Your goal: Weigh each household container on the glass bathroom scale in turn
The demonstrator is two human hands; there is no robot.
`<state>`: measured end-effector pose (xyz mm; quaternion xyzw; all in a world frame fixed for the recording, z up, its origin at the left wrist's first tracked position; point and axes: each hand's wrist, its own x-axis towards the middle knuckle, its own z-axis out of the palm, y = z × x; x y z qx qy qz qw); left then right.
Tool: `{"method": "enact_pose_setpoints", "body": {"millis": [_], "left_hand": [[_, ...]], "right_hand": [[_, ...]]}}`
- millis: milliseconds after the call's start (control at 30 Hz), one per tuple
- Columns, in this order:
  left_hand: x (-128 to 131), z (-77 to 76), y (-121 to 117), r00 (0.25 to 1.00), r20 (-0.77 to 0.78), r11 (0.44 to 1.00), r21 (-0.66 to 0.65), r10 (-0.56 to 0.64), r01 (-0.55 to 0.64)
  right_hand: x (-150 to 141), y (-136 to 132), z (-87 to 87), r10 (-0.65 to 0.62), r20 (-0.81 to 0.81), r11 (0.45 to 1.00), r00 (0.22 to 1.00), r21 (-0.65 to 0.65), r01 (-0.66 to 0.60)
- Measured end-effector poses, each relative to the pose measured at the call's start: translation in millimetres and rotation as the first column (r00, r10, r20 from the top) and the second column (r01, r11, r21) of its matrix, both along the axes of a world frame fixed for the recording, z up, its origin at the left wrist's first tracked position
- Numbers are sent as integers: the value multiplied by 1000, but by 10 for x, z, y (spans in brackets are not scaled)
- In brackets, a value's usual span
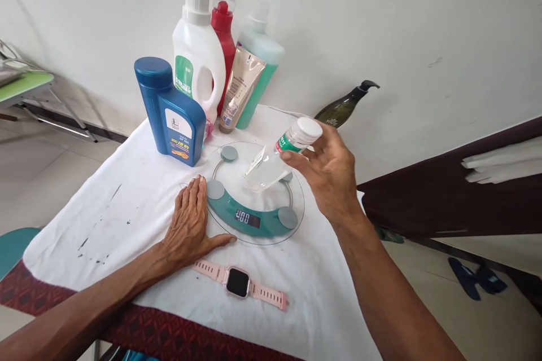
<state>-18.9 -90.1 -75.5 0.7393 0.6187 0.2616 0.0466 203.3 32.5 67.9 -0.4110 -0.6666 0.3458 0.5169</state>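
My right hand [332, 172] grips a clear plastic bottle [273, 171] near its white cap, thumb in front and fingers behind. The bottle has a green and red label and tilts over a round glass scale [249, 223]; whether its base touches the glass I cannot tell. On the scale's teal band is a lit display that seems to read zeros. Flat on the white cloth, to the left of the scale, lies my left hand [188, 223], fingers stretched out and thumb at the glass rim. A pink smartwatch [237, 282] lies just in front of it.
Behind the scale stand a blue bottle [171, 115], a white jug [198, 39], a red bottle [223, 28], a beige tube [241, 87] and a green bottle [265, 51]. A dark pump bottle [341, 110] is beyond my right hand, near the wall.
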Motion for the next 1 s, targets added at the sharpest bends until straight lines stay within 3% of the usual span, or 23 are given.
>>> {"method": "enact_pose_setpoints", "body": {"millis": [100, 233, 333, 400, 833, 933, 1000], "left_hand": [[-1, 2, 4, 1000, 6, 1000, 0, -9, 9], [7, 15, 1, 1000, 9, 1000, -4, -3, 3], [11, 27, -4, 1000, -3, 1000, -15, 1, -1], [10, 33, -4, 1000, -13, 1000, -22, 8, -9], [8, 29, -1, 1000, -4, 1000, -22, 6, -6], [3, 13, -9, 1000, -3, 1000, -26, 3, -3], [0, 6, -14, 1000, -9, 1000, -23, -4, 4]], "right_hand": [[224, -126, -271, -236, -125, 971, 964, 11, 239], [564, -279, -870, -577, -230, 816, 784, -130, 563], [731, -346, -1228, -688, -247, 726, 682, -214, 654], [782, -357, -1340, -712, -236, 702, 661, -255, 665], [783, -329, -1388, -696, -157, 712, 701, -278, 644], [736, -350, -1288, -679, -111, 728, 726, -230, 646], [646, -358, -1108, -605, -64, 792, 793, -150, 592]]}}
